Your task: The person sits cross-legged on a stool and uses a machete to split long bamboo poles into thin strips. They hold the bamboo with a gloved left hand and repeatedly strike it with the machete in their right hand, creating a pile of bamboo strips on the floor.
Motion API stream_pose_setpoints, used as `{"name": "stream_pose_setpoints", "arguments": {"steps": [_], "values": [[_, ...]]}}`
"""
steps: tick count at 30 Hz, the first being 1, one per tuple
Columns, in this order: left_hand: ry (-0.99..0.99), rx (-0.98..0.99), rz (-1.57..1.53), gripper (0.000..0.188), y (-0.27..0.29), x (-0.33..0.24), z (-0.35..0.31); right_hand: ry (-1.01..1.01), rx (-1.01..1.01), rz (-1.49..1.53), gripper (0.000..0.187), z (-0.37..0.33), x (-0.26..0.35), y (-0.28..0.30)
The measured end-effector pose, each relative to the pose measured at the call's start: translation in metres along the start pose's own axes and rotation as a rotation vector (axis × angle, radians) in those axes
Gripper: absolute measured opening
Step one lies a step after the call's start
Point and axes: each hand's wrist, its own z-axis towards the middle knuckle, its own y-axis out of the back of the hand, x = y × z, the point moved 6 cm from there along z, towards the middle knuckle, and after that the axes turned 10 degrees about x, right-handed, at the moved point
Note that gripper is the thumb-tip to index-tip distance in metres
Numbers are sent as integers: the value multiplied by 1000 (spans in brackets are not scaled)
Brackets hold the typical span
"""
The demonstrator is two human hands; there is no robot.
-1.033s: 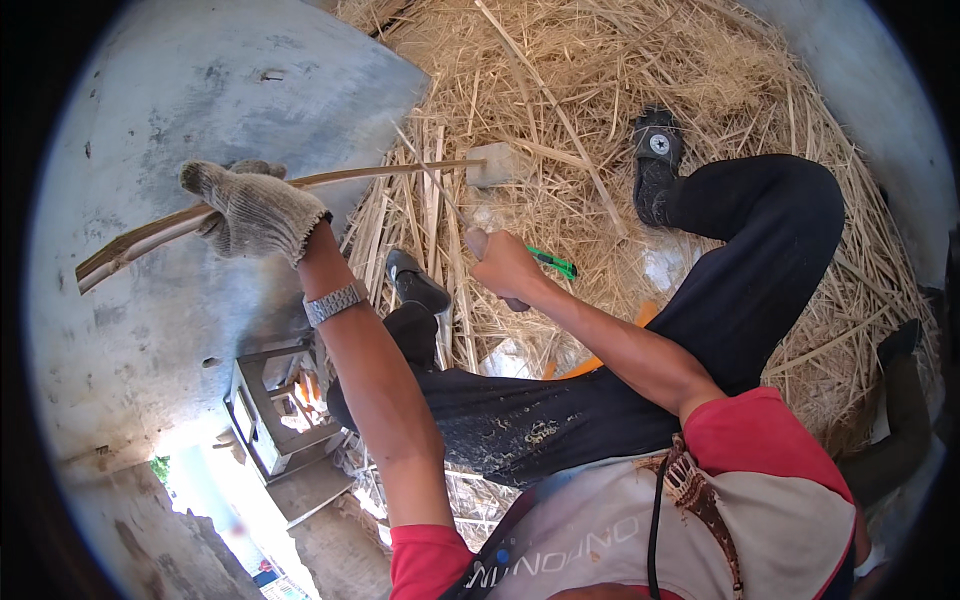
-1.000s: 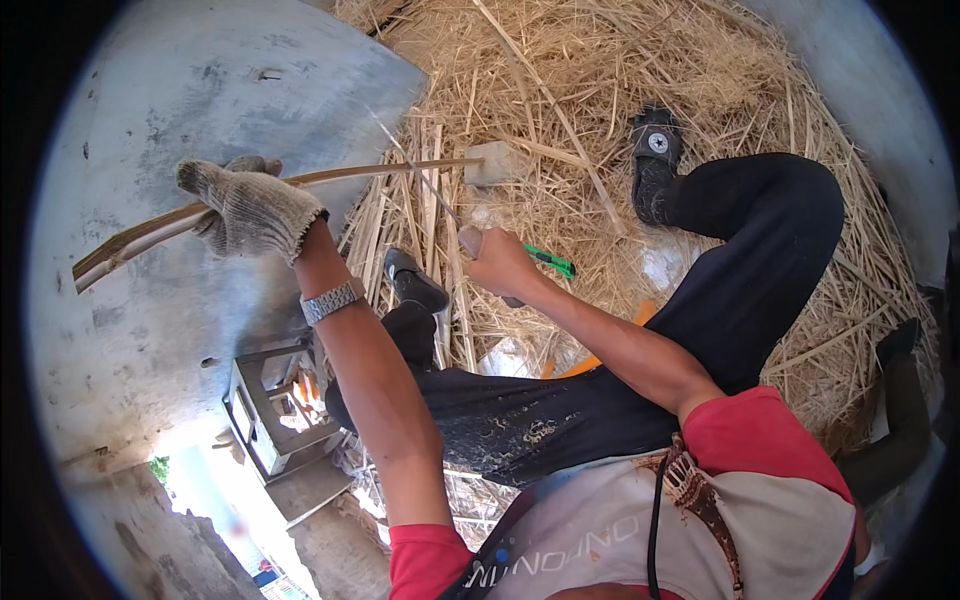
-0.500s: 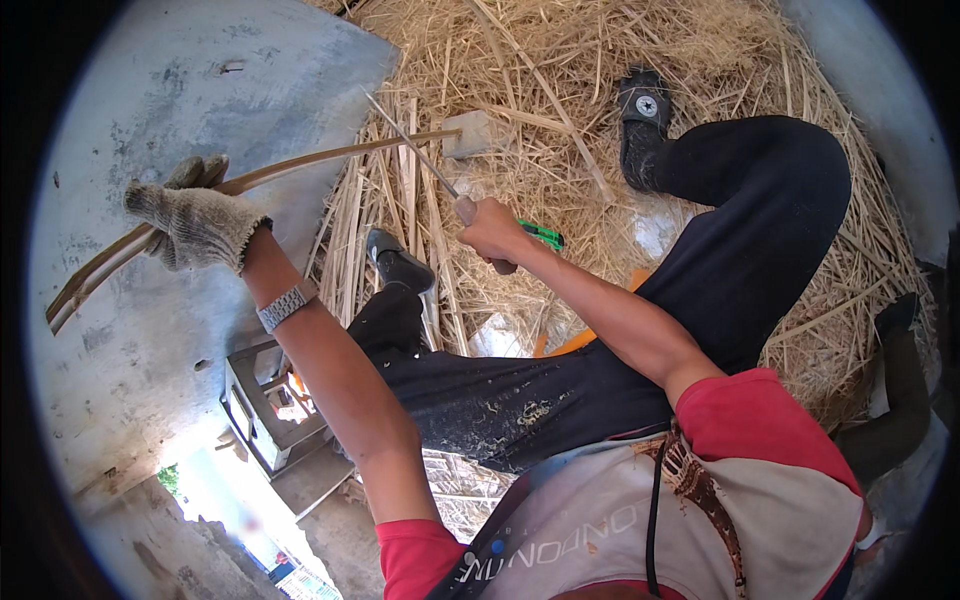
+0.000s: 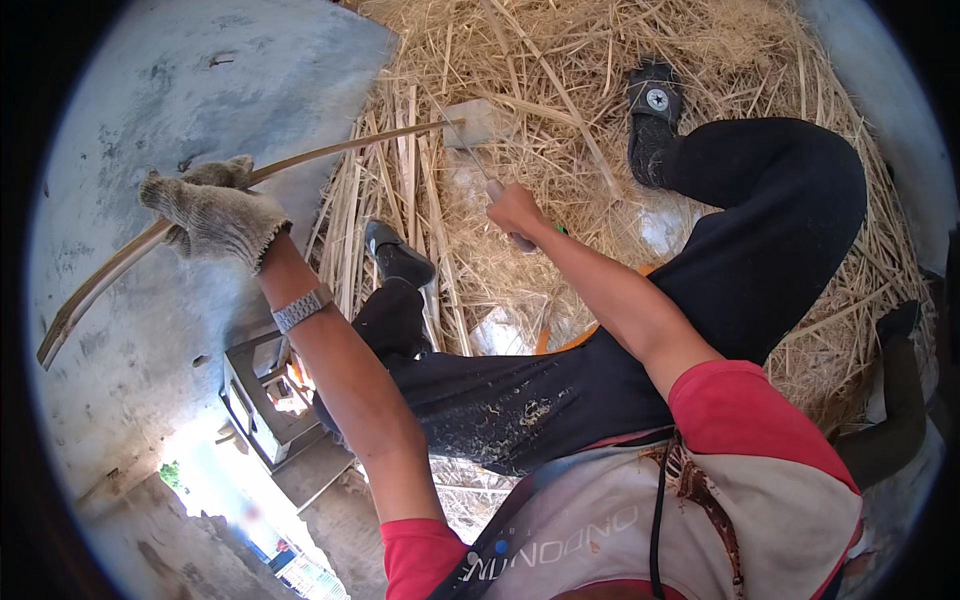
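My left hand [image 4: 215,205], in a grey knit work glove, is closed around a long split bamboo strip [image 4: 330,150]. One end of the strip reaches past the glove to the lower left. Its far end lies at a pale block [image 4: 472,122] on the floor. Bare, my right hand [image 4: 517,213] grips the wooden handle of a knife [image 4: 494,188]. The thin blade points up and left and crosses the strip close to its far end. Whether the edge touches the strip, I cannot tell. A green object [image 4: 561,230] shows only a sliver behind my right wrist.
Shavings and loose strips [image 4: 580,80] cover the floor between my spread legs [image 4: 760,190]. A pale, stained wall [image 4: 200,90] rises on the left. Below it stands a wooden frame [image 4: 265,400]. Another person's dark-clad limb [image 4: 895,400] is at the right edge.
My right hand has moved right and slightly up with the knife, sliding the blade toward the strip's far end. My left hand, still holding the strip, has shifted slightly right.
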Motion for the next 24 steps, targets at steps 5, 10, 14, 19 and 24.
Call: {"name": "stream_pose_setpoints", "arguments": {"steps": [5, 10, 14, 19, 24], "values": [[-25, 40, 7, 43, -15, -2, -6, 146, -160, -159, 30, 2, -2, 25], [-31, 65, 6, 43, -14, -4, -6, -66, 18, 26, 29, -4, 1, 22], [-48, 140, 26, 40, -7, 2, -7, 2, -27, -252, 25, -24, -11, 22], [-38, 409, 37, 42, 16, 14, -12, -62, -43, -159, 32, -34, -39, 27], [-25, 459, 364, 62, 30, -23, 0, -2, -113, -199, 41, -32, -38, 29]]}}
